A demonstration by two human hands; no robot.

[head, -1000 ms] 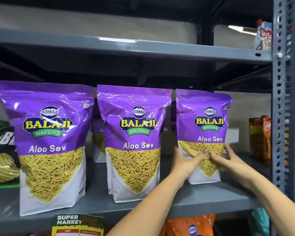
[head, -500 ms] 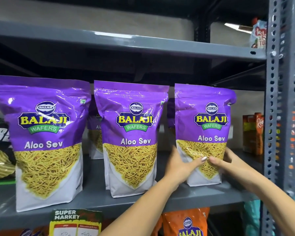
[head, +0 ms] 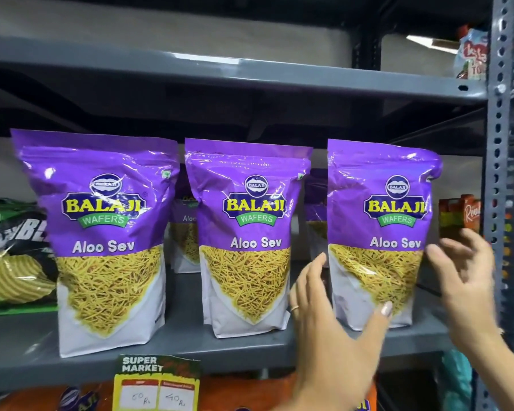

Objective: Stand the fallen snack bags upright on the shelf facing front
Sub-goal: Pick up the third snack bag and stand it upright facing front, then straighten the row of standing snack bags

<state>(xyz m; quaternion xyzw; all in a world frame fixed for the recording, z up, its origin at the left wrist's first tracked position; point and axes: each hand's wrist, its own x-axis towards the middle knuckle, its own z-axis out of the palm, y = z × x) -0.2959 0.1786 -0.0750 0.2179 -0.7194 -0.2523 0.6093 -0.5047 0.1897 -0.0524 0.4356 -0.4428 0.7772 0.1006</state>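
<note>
Leftmost on the grey shelf a green chip bag lies flat, then three purple Aloo Sev bags stand upright, labels forward. Beside the third bag the left hand spreads wide, thumb against its front; the right hand hangs open, holding nothing

Both hands are raised in the lower right of the frame, fingers spread and holding nothing. The left hand shows its back, thumb angled right, a ring on one finger. The right hand, blurred, sits higher toward the right edge, fingers pointing left.
</note>
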